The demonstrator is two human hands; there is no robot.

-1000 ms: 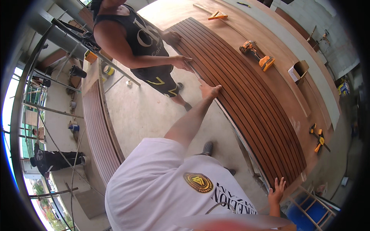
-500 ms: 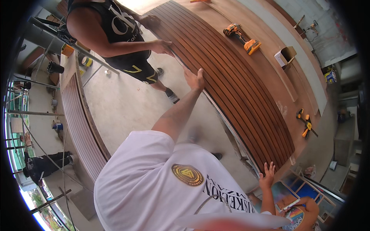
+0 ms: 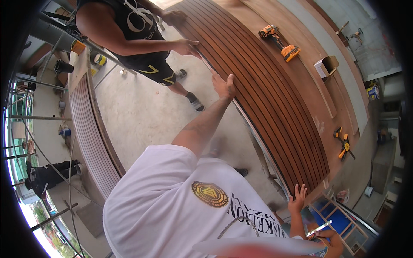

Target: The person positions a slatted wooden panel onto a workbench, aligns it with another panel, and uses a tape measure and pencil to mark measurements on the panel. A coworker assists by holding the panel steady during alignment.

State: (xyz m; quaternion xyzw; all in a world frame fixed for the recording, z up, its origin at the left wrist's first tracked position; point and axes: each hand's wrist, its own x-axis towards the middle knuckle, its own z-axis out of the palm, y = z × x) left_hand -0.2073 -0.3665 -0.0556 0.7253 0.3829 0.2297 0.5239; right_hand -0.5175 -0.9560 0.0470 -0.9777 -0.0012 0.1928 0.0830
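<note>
A long brown slatted wood panel (image 3: 258, 92) lies on a plywood-topped bench, its near edge towards me. My left hand (image 3: 224, 88) grips that edge around its middle, the thumb on top and the fingers partly hidden at the side. Near the panel's right end, my right hand (image 3: 297, 199) rests against the edge with its fingers spread. Farther left, a co-worker in black has one hand (image 3: 186, 47) on the same edge and another hand (image 3: 174, 18) by the panel's far left part.
Beyond the panel lie an orange-black cordless drill (image 3: 279, 43), an open cardboard box (image 3: 327, 67) and a yellow-black clamp (image 3: 344, 144). A lighter slatted panel (image 3: 92, 133) rests at the left. Another person's arm (image 3: 333, 241) shows at the lower right.
The view has turned slightly, so the drill, box and co-worker appear farther right. Both my hands keep their places on the panel's edge.
</note>
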